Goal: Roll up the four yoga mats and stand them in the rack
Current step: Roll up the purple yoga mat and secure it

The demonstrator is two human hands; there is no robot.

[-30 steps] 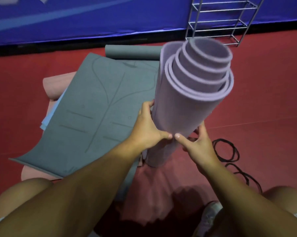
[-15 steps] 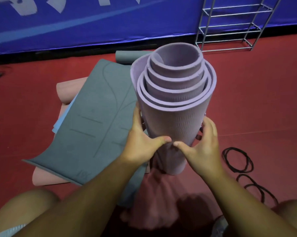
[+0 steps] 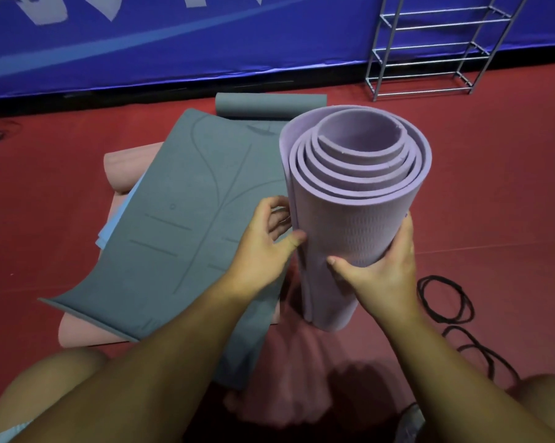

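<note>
A rolled purple mat (image 3: 356,219) stands upright on the floor in front of me, its spiral top end facing the camera. My right hand (image 3: 381,270) grips its lower right side. My left hand (image 3: 263,238) rests against its left edge, thumb on the mat and fingers loosely apart. A grey mat (image 3: 180,225) lies flat to the left, its far end curled into a roll. Beneath it lie a light blue mat (image 3: 116,225) and a pink mat (image 3: 129,167). The metal rack (image 3: 436,52) stands at the back right against the blue wall.
Black elastic loops (image 3: 445,298) lie on the red floor (image 3: 493,187) to the right of the purple mat. A pink cloth (image 3: 295,372) is bunched between my knees. A blue banner (image 3: 174,43) runs along the back.
The purple roll has straightened and shifted right. My left hand has loosened from a full grip to touching its left edge, while my right hand has moved further around its right side.
</note>
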